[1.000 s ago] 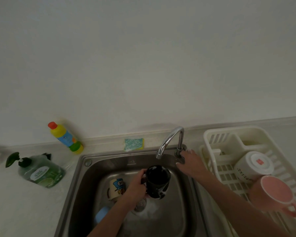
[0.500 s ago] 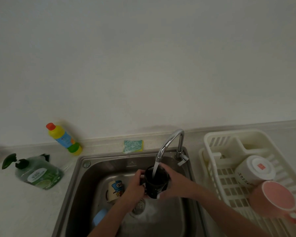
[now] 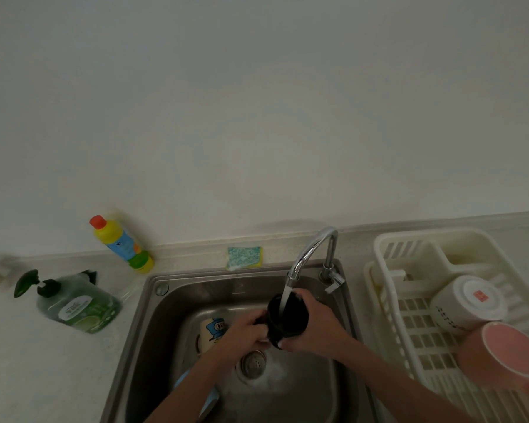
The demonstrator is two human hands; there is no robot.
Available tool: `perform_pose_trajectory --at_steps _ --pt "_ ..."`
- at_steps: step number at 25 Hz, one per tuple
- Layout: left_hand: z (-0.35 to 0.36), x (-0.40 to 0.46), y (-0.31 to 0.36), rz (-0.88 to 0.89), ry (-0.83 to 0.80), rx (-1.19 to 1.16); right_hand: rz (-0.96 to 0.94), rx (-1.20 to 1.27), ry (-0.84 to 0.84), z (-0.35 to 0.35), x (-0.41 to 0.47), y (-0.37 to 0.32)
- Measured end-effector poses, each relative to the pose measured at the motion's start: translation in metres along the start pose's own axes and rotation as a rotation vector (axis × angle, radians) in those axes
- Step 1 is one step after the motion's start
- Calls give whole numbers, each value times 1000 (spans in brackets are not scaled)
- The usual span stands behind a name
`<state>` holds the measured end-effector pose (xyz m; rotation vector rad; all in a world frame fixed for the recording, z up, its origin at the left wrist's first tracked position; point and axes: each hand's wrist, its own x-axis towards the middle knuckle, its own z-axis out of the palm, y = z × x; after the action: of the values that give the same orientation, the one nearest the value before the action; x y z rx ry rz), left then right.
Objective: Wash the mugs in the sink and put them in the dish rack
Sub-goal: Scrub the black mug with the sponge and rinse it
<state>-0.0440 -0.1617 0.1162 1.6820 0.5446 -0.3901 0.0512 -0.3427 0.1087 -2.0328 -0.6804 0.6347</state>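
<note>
Holding a glossy black ceramic mug [image 3: 287, 320] over the stainless steel sink [image 3: 153, 315], the left hand [image 3: 245, 334] grasping its handle and the right hand [image 3: 313, 326] wrapping its side, a person keeps its mouth under the curved chrome tap [image 3: 310, 254], likely rinsing it.

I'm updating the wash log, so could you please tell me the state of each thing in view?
Faucet: running.
Black mug: held by both hands under the stream.
Cartoon mug: lying in the sink.
White mug: in the dish rack.
Pink mug: in the rack.
</note>
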Motion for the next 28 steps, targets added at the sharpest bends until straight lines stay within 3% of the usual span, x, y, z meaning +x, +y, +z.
perform_pose_trajectory --at_steps 4,10,16,22,25,28 --pt "-6 1 10 -93 -49 -66 -28 -17 -26 -6 8 0" --pt "-7 3 1 -92 -124 -210 -31 -54 -123 -9 11 9" --pt "3 -3 -10 -87 -83 -165 -47 -54 -183 -21 7 20" --pt "-1 -5 -11 -35 -57 -116 -151 -544 -333 -33 5 16" --pt "-5 -2 -13 20 -35 -8 -381 -747 -211 -34 2 11" --pt "-7 1 -15 47 -58 61 -537 -815 -245 -32 4 4"
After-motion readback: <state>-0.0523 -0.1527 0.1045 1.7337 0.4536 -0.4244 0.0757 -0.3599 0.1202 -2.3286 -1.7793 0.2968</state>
